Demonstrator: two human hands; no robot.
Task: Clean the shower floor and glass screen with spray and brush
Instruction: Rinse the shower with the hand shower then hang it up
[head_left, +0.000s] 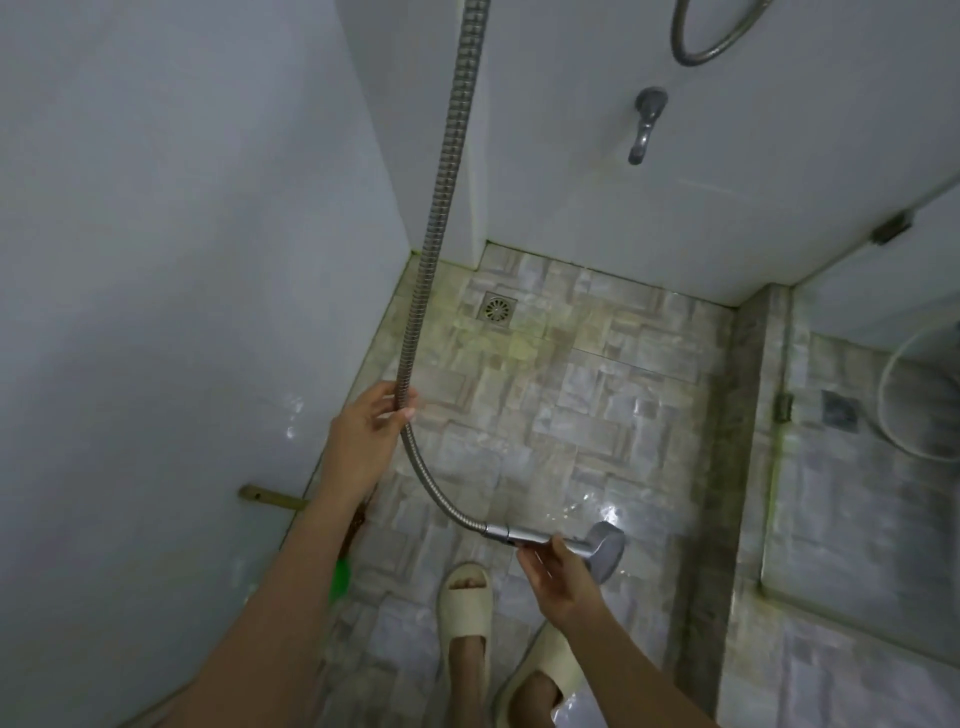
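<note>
Head view looks down into a shower stall where the left hand (371, 415) curls its thumb and fingers loosely round a ribbed metal hose (441, 171), which rises straight up from that grip and bends down to the right below it. The right hand (558, 582) grips the handle of the shower head (605, 548) from beneath, with the round head just beyond its fingertips and facing the wet shower floor (597, 395). The tiled floor spreads ahead of both hands, with a square drain (497, 307) beyond the left hand, near the far corner. The glass screen (857, 519) stands well off to the right of the right hand, past a dark raised kerb (727, 441). A white wall (156, 260) runs close along the outer side of the left arm, and a tap (645, 122) sticks out of the far wall. Pale slippers (465, 603) stand on the floor below the right hand. A green object (340, 574) shows at the left forearm's edge, too hidden to identify.
</note>
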